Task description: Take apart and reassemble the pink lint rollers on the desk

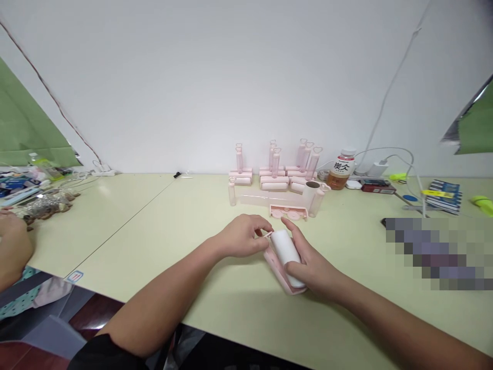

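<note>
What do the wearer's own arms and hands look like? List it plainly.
Both forearms are bare, and the left hand and right hand wear no gloves, rings or watch that I can see. A dark sleeve shows at the left upper arm.

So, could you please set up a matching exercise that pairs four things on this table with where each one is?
Things:
1. white roll
2. drink bottle
3. blue notebook
4. white power strip

Places:
A. far left, against the wall
B. in the right hand, with the left hand at its end
C. far right on the table
D. just right of the stacked pink rollers

Pairs: 1-B, 2-D, 3-C, 4-A
</note>
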The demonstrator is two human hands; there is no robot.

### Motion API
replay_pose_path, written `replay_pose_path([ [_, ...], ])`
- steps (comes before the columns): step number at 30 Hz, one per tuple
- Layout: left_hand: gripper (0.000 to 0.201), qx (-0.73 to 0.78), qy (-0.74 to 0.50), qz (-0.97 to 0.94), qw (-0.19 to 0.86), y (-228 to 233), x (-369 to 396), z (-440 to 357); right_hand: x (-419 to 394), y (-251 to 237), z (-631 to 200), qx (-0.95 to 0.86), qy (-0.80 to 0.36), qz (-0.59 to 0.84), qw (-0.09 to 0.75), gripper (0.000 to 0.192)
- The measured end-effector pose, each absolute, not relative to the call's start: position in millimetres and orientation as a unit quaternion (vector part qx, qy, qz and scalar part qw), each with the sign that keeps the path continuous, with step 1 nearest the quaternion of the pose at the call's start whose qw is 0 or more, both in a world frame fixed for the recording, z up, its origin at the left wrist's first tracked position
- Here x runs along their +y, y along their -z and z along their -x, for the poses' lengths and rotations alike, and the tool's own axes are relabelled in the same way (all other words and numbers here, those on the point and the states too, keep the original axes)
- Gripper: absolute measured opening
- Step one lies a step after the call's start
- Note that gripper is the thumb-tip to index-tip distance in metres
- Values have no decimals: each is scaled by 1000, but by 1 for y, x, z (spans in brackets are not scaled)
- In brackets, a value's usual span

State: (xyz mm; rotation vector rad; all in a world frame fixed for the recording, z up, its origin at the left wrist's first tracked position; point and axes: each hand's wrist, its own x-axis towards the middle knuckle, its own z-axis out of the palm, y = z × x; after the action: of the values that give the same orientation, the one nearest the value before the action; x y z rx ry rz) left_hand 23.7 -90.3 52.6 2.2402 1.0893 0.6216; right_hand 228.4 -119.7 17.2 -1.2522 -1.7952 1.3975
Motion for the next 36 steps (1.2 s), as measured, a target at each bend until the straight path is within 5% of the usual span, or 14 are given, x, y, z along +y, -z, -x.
replay_pose_path([
  [11,21,370,-164,-904,134,-54,-94,-27,-116,-24,-236,-722,-510,423,200,92],
  [36,7,338,-126,-918,165,-58,-97,-24,-121,-33,-243,-764,-516,360,143,89],
])
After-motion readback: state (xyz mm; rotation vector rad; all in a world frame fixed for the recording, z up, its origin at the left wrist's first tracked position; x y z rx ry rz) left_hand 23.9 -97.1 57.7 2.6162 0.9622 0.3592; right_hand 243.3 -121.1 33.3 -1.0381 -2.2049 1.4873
